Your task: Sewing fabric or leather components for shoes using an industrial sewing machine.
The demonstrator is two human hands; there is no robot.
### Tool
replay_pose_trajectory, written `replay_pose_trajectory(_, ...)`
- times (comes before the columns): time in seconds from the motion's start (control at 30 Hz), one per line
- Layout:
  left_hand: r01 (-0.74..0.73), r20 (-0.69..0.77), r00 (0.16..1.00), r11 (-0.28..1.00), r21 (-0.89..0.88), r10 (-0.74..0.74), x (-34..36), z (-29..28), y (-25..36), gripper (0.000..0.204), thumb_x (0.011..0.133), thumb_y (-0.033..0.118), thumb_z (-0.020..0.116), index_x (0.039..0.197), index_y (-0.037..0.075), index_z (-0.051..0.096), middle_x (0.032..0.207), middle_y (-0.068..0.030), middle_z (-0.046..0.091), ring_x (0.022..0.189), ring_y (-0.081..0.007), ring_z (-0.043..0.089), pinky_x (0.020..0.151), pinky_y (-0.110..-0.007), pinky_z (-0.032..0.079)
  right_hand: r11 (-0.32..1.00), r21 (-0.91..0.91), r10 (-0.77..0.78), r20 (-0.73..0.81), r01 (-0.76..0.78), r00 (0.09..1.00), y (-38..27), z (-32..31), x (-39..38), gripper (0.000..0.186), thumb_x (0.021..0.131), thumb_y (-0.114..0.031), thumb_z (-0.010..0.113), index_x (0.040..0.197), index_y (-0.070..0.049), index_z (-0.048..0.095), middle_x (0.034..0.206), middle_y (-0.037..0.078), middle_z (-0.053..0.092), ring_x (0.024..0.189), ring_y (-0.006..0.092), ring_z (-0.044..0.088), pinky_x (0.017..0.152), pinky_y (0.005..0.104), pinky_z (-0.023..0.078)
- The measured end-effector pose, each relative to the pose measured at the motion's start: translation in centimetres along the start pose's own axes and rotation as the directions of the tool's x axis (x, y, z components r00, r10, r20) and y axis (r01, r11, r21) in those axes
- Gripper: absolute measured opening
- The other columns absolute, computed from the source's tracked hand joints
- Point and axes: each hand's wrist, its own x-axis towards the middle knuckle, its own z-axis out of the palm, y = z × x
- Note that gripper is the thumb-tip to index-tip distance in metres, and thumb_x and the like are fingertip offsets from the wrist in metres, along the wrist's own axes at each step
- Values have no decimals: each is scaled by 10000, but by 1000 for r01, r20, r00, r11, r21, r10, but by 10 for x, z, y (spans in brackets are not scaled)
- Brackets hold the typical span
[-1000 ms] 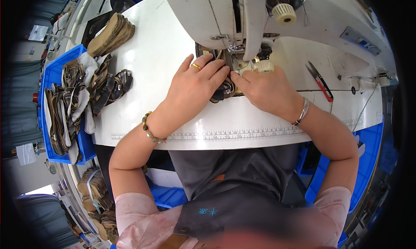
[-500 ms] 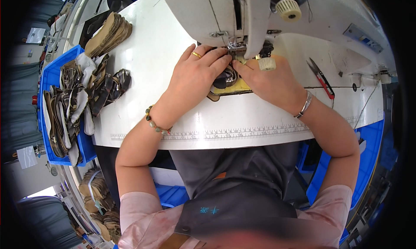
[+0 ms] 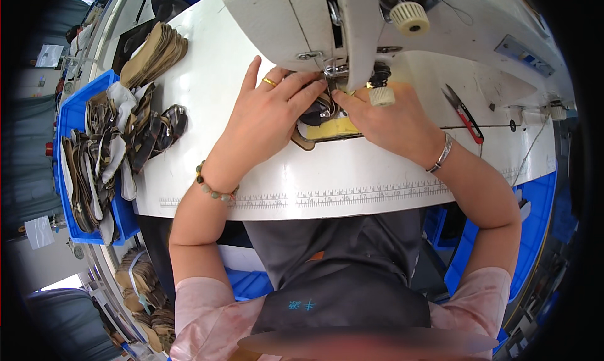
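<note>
A white sewing machine (image 3: pixel 289 21) stands over the table, its needle area close to my fingertips. Beneath it lies a dark shoe upper (image 3: pixel 318 112) with a yellow panel (image 3: pixel 330 128) and a tan edge. My left hand (image 3: pixel 267 112) holds the upper's left side, index and middle fingertips beside the presser foot, little finger stretched away; its thumb is hidden. From the right, my right hand (image 3: pixel 390 112) grips the same upper with bent fingers, thumb tip near the needle. A cream knob (image 3: pixel 382 97) on the machine covers some of that hand.
Red-handled thread snips (image 3: pixel 464 114) lie to the right. At the left, a blue bin (image 3: pixel 74 112) holds many dark and white shoe pieces (image 3: pixel 104 153), some spilling onto the table. Behind it is a stack of tan sole-shaped pieces (image 3: pixel 154 54). A printed ruler (image 3: pixel 327 196) runs along the front edge.
My left hand has shifted slightly left, its little finger spreading farther from the others. The upper has moved a little left, showing more of the yellow panel. My right hand has barely moved.
</note>
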Motion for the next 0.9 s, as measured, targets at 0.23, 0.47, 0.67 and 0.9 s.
replay_pose_trajectory(0.23, -96, -84, 993, 966, -239, 78, 3, -9, 2, 439, 800, 67, 717, 1225, 147, 647, 1099, -48, 695, 1030, -280, 625, 993, -439, 423, 998, 59, 14, -26, -12, 1000, 1, 1, 1, 60, 801, -141, 667, 839, -121, 708, 597, 47, 605, 535, 209, 645, 479, 348, 487)
replay_pose_trajectory(0.47, -27, -40, 999, 894, -448, 10, 4, 11, -12, 171, 855, 133, 725, 1015, 129, 664, 1043, -10, 662, 1038, -255, 603, 1090, -446, 367, 997, 71, -15, -18, 17, 1000, 4, 4, 0, 90, 781, -195, 693, 726, -124, 689, 554, 46, 563, 493, 221, 605, 459, 358, 462)
replay_pose_trajectory(0.67, 16, -11, 999, 752, -659, -31, 7, 15, -12, 198, 877, -16, 653, 1070, 21, 633, 1007, -125, 633, 929, -324, 586, 841, -382, 464, 997, 78, 14, -125, -4, 992, -4, 10, 5, 106, 776, -211, 697, 753, -108, 684, 553, 41, 568, 494, 239, 607, 460, 377, 464)
replay_pose_trajectory(0.9, -42, -119, 993, 834, -550, -28, 6, 5, 0, 233, 808, 151, 758, 1022, 133, 668, 991, -11, 660, 1040, -247, 605, 1106, -503, 322, 999, 49, 4, -123, 2, 992, -5, 10, 8, 120, 756, -154, 686, 866, -107, 693, 592, 36, 597, 537, 245, 634, 469, 382, 481)
